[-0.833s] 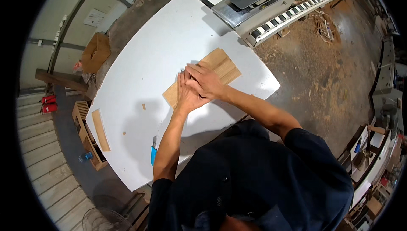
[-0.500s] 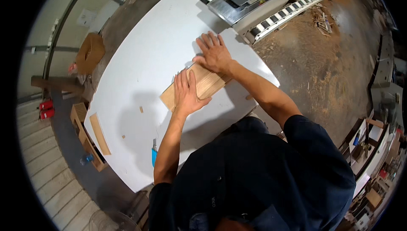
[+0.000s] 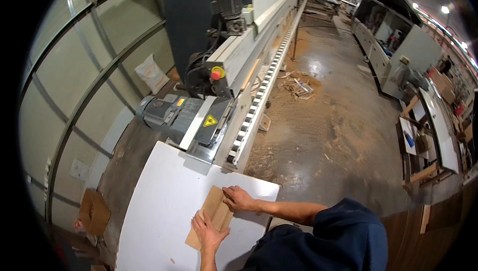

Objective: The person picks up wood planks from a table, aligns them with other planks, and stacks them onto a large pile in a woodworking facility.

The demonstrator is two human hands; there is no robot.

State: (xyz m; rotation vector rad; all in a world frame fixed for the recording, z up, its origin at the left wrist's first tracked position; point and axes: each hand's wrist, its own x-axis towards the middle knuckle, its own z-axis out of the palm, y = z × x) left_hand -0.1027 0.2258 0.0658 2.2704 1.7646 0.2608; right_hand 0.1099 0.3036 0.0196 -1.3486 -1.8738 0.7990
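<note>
A light-brown wooden board [image 3: 215, 207] lies at a slant on the white tabletop [image 3: 159, 199], close to the end of the machine. Across its nearer part rests my left hand [image 3: 209, 232], fingers spread toward the left edge and thumb stretched out to the right. My right hand [image 3: 241, 200] is at the board's far right edge, its fingers bent over onto the wood. Part of the board is covered by both hands. A small wood scrap [image 3: 172, 260] sits on the tabletop near the bottom of the view.
Just beyond the tabletop stands a long machine with a grey motor [image 3: 162, 109], a red button [image 3: 215, 75] and a roller track [image 3: 254, 109]. Sawdust and a scrap heap [image 3: 298, 87] cover floor to the right. A cardboard box [image 3: 93, 212] is at left, a workbench [image 3: 438, 126] at right.
The view has tilted up and shows the machine's length. My right hand's fingers, earlier spread out flat, are now bent on the board's edge. My left hand stays on the board.
</note>
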